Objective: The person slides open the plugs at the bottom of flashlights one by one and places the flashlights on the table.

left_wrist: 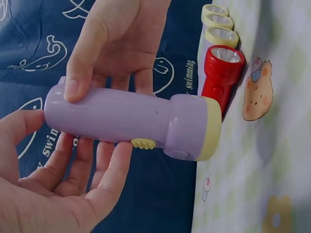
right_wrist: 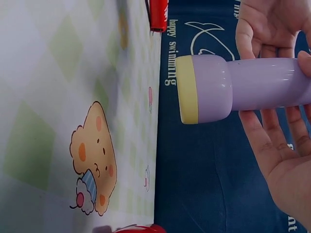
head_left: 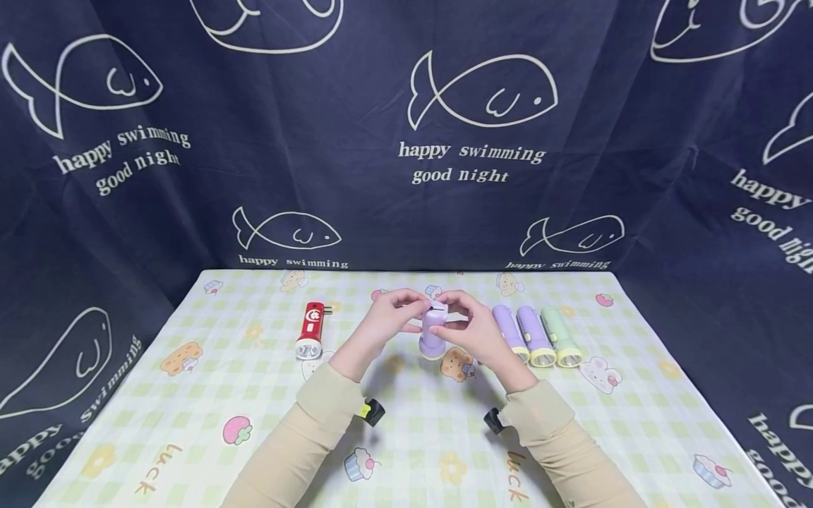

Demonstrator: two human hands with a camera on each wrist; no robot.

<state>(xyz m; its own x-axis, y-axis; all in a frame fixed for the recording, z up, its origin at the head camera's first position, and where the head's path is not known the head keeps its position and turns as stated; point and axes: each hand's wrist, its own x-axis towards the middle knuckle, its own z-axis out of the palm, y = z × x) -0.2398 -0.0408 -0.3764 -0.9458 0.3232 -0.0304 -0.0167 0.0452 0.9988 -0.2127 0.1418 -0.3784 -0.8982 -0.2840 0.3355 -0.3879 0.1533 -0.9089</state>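
Both hands hold a purple flashlight over the middle of the table, its pale yellow lens rim pointing down. Fingers of my left hand reach along its left side, one fingertip at the tail end. From the other side my right hand grips the body, its thumb pressed near the tail in the left wrist view. A ribbed yellow switch sits on the barrel beside a left fingertip. A small dark strip shows at the tail between the fingertips; the lens face is hidden.
Left on the table lies a red flashlight with two metal prongs sticking out. Two purple flashlights and a green one lie side by side at right. Another red flashlight is near them. A patterned cloth covers the table.
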